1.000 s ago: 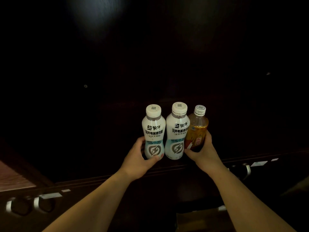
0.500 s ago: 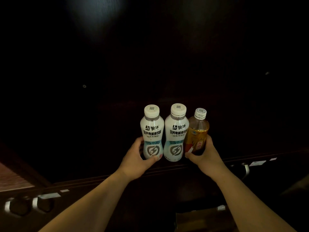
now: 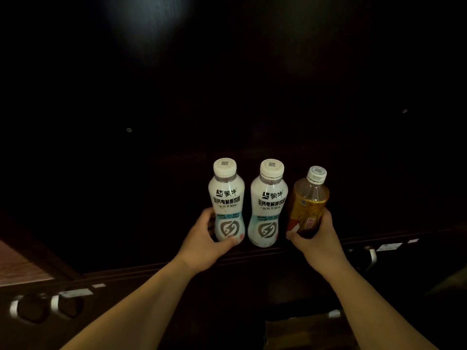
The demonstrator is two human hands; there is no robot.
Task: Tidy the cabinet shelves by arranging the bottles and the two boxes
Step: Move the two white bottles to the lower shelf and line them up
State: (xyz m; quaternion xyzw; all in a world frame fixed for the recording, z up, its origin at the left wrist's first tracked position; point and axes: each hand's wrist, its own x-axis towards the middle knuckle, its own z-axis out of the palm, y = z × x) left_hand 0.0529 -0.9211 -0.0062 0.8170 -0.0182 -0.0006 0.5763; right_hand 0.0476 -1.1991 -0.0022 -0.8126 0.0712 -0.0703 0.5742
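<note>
Lining-up step: left hand (image 3: 205, 245) gripped the left white bottle (image 3: 226, 201), right hand (image 3: 318, 238) gripped the amber bottle (image 3: 308, 203) — flanking the middle white bottle (image 3: 267, 203); next, likely, release.

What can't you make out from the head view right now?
- Cabinet interior: lost in darkness; the two boxes cannot be found.
- Left white plastic bottle: base covered by the left hand.
- Amber plastic bottle: lower label and base wrapped by the right hand.
- Middle white plastic bottle: contact with the dark shelf edge unclear.
</note>
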